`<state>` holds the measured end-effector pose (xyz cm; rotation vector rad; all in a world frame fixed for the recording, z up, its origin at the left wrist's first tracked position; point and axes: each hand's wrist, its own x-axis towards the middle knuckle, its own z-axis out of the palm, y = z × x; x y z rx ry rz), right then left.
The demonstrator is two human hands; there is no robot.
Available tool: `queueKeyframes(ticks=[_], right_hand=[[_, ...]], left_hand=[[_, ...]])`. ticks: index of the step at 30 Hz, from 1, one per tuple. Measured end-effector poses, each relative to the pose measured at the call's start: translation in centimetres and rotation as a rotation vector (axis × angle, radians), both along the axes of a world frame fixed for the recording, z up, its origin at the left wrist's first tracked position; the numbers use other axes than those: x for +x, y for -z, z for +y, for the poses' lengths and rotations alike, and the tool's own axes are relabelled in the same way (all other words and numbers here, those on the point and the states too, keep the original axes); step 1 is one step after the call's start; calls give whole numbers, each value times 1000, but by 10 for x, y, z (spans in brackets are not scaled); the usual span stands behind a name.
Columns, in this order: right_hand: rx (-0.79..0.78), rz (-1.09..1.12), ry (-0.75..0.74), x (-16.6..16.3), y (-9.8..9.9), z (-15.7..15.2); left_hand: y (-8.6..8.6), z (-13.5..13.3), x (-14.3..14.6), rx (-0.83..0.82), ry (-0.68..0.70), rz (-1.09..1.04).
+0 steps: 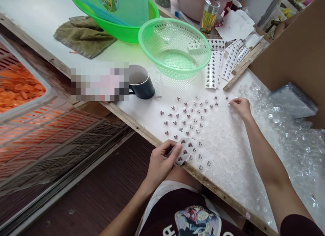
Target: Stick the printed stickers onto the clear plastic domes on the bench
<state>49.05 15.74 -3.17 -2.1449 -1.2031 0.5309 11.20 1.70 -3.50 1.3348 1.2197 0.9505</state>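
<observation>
My left hand (pixel 162 161) is closed round a small sticker sheet (pixel 185 150) at the table's near edge. My right hand (pixel 240 105) reaches forward with its fingertips pinched on something too small to name, at the far right of the rows. Several clear round domes (pixel 193 120) with small dark stickers lie in rows on the white table (pixel 152 110). Bare clear domes (pixel 223 154) lie in rows to the right of them.
A heap of loose clear domes (pixel 291 137) fills the right side. Behind stand a green mesh basket (pixel 174 46), a dark mug (pixel 141 82), sticker sheets (pixel 214 68), a wooden stick (pixel 243 66), a green basin (pixel 122 29), a cloth (pixel 83 36) and a cardboard box (pixel 299 49). Orange crates (pixel 22 87) stand at left.
</observation>
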Motion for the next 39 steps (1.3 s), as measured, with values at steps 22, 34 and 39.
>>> queueKeyframes(ticks=[22, 34, 39], right_hand=[[-48, 336, -709, -191, -43, -129], [44, 233, -710, -189, -38, -137], [245, 118, -676, -190, -43, -142]], left_hand=[[-3, -2, 7, -80, -86, -192], [-9, 0, 9, -144, -132, -234], [-8, 1, 9, -141, -131, -223]])
